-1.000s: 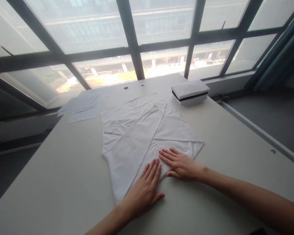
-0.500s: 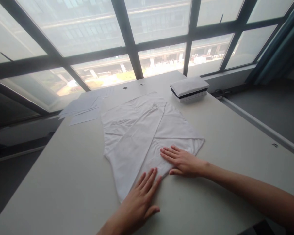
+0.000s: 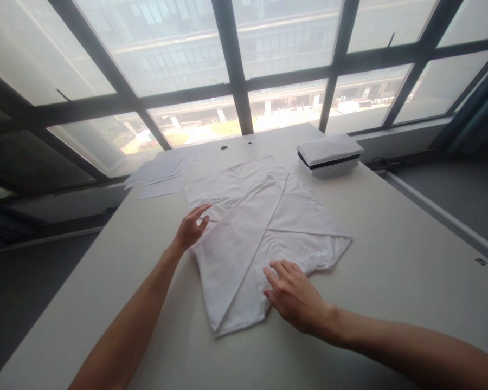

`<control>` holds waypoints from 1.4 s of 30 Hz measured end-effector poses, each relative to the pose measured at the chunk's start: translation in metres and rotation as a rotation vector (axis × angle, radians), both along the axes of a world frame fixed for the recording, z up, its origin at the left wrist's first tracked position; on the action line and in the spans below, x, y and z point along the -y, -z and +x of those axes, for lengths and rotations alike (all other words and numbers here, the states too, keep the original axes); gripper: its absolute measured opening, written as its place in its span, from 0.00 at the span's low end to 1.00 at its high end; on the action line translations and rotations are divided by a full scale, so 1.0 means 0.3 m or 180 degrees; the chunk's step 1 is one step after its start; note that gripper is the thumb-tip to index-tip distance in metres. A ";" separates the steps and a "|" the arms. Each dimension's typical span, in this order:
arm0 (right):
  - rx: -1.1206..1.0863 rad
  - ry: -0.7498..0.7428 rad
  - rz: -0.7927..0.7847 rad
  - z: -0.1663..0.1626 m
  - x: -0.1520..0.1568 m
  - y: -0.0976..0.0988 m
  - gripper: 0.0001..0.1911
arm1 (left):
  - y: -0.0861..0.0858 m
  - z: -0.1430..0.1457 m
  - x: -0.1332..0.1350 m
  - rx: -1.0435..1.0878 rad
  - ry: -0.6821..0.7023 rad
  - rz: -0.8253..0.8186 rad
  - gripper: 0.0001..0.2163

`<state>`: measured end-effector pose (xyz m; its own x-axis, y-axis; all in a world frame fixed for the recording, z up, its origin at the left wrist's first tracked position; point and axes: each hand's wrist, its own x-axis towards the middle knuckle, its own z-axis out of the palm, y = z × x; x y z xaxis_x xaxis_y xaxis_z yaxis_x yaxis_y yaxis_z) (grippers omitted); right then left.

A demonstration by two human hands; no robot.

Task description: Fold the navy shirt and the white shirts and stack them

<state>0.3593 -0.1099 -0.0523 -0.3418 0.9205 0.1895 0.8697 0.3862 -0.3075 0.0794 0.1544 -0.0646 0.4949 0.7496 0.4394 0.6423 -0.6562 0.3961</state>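
Your left hand (image 3: 192,229) has left the near edge of the white garment (image 3: 260,238), where it lay flat beside the right half a second ago, and now sits up at the garment's left edge, about midway along it. Fingers are loosely spread and slightly curled, thumb apart, fingertips at or just over the cloth's edge; you can't tell whether they pinch fabric or only touch it. Nothing is clearly gripped.

Your right hand (image 3: 295,292) has stayed on the near part of the garment but slid a little toward you and to the hem. It lies palm down, fingers open and nearly straight, pressing flat on the cloth near the lower right flap, holding nothing.

The garment lies spread on the pale table (image 3: 390,227), folded in from both sides so two panels cross in a diagonal seam down the middle; its near corner points toward you, between your two forearms.

At the far right of the table, well apart from the garment, sits a stack of folded cloth (image 3: 329,154), white with a dark layer in it. Loose paper sheets (image 3: 160,176) lie at the far left corner, just beside the garment's upper edge. Window panes fill the background.
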 end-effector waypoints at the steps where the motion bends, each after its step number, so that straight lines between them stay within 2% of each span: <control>1: 0.0106 0.0072 0.0016 -0.007 -0.001 0.016 0.14 | 0.028 -0.005 -0.052 -0.0032 -0.0042 -0.0046 0.19; 3: 0.0272 0.0085 0.0087 -0.008 -0.003 0.057 0.13 | 0.075 -0.010 -0.117 -0.0136 -0.0151 -0.0151 0.17; 5: 0.0374 0.0016 0.0277 -0.003 0.005 0.100 0.16 | 0.105 -0.011 -0.140 -0.0227 -0.0211 -0.0163 0.15; 8: 0.0466 0.0057 0.0613 -0.005 0.030 0.146 0.21 | 0.122 -0.019 -0.130 -0.0358 -0.0220 -0.0101 0.14; 11: 0.0588 0.0282 0.0660 -0.005 0.050 0.150 0.22 | 0.117 -0.036 -0.088 -0.0489 -0.0201 -0.0084 0.14; 15: 0.0831 0.0810 0.0356 0.043 0.042 0.099 0.23 | 0.087 -0.059 0.016 -0.0847 -0.0154 -0.0045 0.16; 19: 0.0932 0.1093 0.0044 0.133 0.008 0.060 0.19 | 0.038 -0.061 0.160 -0.1148 0.0042 0.0020 0.16; 24: 0.0622 0.1445 -0.0011 0.249 -0.034 0.072 0.20 | -0.003 -0.029 0.347 -0.1340 0.0208 0.0030 0.13; 27: 0.0527 0.1493 -0.0254 0.319 -0.058 0.073 0.24 | -0.009 -0.009 0.453 -0.1401 0.0331 -0.0046 0.13; 30: 0.0164 0.1489 -0.0241 0.377 -0.091 0.073 0.29 | -0.016 -0.008 0.505 -0.1378 0.0494 -0.0184 0.15; 33: -0.0083 0.1574 0.0160 0.401 -0.135 0.100 0.32 | -0.026 -0.040 0.435 -0.1227 0.0491 -0.0246 0.16; 36: 0.0102 0.1804 0.0321 0.400 -0.176 0.167 0.35 | -0.016 -0.099 0.253 -0.0914 0.0107 -0.0022 0.19; 39: 0.0311 0.2014 0.0143 0.400 -0.199 0.248 0.38 | 0.030 -0.173 0.063 -0.0874 -0.0150 0.0015 0.24; 42: 0.0468 0.1942 0.0061 0.406 -0.197 0.302 0.39 | 0.094 -0.240 -0.043 -0.1114 -0.0255 -0.0164 0.26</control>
<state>0.4811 -0.0508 -0.1430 0.2203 0.9549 0.1988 0.9679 -0.1888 -0.1658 0.0074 0.1674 -0.0927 0.5474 0.8090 0.2143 0.7935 -0.5831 0.1744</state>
